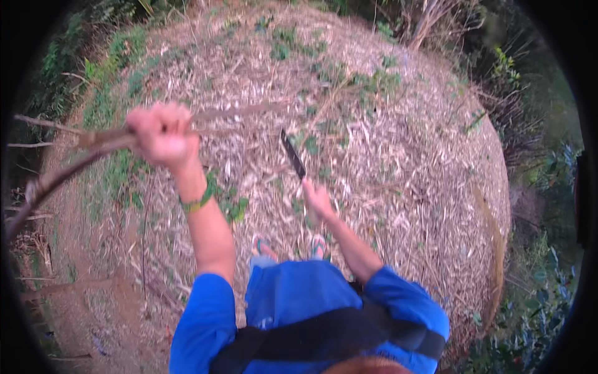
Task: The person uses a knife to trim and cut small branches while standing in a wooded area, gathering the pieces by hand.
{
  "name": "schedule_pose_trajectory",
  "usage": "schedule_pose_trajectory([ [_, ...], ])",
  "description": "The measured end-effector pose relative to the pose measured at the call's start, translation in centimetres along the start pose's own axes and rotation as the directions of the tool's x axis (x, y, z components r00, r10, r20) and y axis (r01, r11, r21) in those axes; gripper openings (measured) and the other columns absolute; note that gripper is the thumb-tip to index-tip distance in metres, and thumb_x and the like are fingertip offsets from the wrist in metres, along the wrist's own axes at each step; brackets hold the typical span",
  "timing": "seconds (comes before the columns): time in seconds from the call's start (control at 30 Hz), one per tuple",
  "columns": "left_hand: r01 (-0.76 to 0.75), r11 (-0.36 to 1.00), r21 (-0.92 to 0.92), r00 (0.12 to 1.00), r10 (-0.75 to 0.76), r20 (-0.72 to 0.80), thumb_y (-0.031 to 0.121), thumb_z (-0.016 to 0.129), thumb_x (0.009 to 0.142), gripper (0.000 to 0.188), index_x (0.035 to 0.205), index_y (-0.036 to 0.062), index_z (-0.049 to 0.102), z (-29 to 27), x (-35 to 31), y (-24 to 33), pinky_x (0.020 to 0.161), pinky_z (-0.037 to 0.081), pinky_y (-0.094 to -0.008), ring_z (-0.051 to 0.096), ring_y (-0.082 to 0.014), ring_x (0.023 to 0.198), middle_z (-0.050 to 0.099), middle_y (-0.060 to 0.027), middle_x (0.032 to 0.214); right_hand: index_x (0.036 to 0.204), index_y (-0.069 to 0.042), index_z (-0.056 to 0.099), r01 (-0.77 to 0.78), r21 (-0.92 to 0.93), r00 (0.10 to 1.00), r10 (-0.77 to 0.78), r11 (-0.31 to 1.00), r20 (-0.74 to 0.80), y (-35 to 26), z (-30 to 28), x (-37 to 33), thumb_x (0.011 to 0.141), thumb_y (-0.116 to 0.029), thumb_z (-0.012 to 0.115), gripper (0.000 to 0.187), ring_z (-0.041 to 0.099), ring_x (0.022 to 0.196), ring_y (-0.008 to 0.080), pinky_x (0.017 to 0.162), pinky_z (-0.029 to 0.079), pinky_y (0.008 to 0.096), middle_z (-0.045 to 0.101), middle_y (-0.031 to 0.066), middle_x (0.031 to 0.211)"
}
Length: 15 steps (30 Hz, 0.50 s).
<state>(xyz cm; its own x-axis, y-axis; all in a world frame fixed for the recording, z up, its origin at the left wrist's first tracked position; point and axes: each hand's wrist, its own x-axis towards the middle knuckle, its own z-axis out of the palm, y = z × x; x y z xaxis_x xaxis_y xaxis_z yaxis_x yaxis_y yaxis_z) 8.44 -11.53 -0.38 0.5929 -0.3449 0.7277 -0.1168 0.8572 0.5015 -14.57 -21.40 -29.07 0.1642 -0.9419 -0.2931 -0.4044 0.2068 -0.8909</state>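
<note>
My left hand [163, 134] is raised at the left, its fingers wrapped round a bundle of long brown branches [65, 173]. The thick ends of the branches run out past the left rim, and thinner blurred ends stick out to the right of my fist. Lower and nearer the middle, my right hand [318, 201] is closed round the handle of a machete [292, 154]. Its dark blade points forward and slightly left, apart from the branches and above the ground. The handle is mostly hidden by my fingers.
Dry leaves and chopped stalks cover the ground [398, 187], with small green plants [374, 81] among them. Bushes [536, 311] line the right side, and bare stems [427, 25] stand at the far right. My feet, in sandals [319, 244], are below my hands.
</note>
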Motion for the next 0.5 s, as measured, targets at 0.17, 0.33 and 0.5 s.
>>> schedule_pose_trajectory([
  [0.17,-0.020,0.998,0.059,0.983,0.030,-0.183,0.053,0.034,0.102,0.053,0.063,0.0179,0.026,-0.4,1.3,1.1,0.042,0.015,-0.0268,0.017,-0.0098,0.040,0.021,0.0041,0.048,0.080,0.002,0.063,-0.111,0.230,0.993,0.116,0.967,-0.006,6.6,1.5,-6.0,0.093,-0.064,0.044,0.069,0.058,0.057,0.0224,0.054,0.048,0.0394,0.061,0.0123,0.070],
  [0.33,-0.056,0.994,0.092,0.962,0.078,-0.262,0.057,0.034,0.101,0.055,0.064,0.0171,0.024,0.1,1.9,3.2,0.041,0.017,-0.0274,0.016,-0.0100,0.039,0.022,0.0029,0.045,0.073,-0.011,0.051,0.364,0.264,0.927,-0.322,0.893,-0.190,-8.3,-7.8,-4.6,0.097,-0.058,0.040,0.054,0.050,0.050,0.0115,0.042,0.042,0.0313,0.052,0.0028,0.061],
  [0.5,-0.062,0.990,0.124,0.967,0.090,-0.240,0.058,0.032,0.101,0.060,0.060,0.0172,0.019,0.8,2.2,2.7,0.041,0.017,-0.0283,0.018,-0.0107,0.038,0.022,0.0024,0.043,0.092,-0.002,0.055,0.838,0.349,0.543,-0.713,0.420,-0.444,-16.8,-11.8,-6.2,0.100,-0.053,0.041,0.054,0.057,0.059,0.0131,0.055,0.050,0.0298,0.057,0.0058,0.067],
])
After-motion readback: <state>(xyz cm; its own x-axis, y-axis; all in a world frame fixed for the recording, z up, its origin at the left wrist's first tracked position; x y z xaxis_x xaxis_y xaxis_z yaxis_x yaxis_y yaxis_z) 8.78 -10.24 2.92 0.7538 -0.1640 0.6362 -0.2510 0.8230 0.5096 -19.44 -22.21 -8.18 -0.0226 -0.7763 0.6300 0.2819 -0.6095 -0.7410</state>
